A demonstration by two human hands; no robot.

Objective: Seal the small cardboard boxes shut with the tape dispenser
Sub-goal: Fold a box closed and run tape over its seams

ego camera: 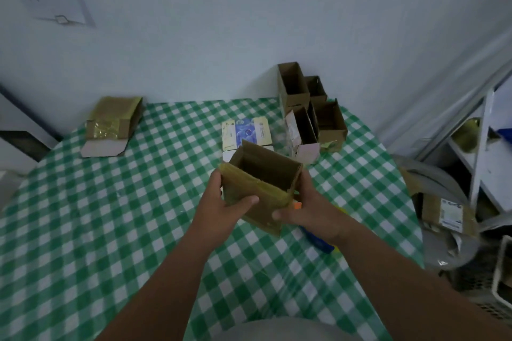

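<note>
Fingers of your left hand (221, 202) and right hand (307, 210) grip the open brown cardboard box (260, 185) above the green-checked table (110, 230), centre, twelve o'clock from you; it looks light and crushable, so hold the side walls.

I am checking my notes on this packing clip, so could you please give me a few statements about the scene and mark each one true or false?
1. Both hands hold one cardboard box above the table. True: the left hand grips its left side and the right hand its right side.
2. The held box is already closed at its far end. False: that end is open and the inside shows.
3. Several open boxes stand grouped at the table's far right. True.
4. The tablecloth is plain white. False: it is green and white checked.
5. A flattened box lies at the far left of the table. True.
</note>
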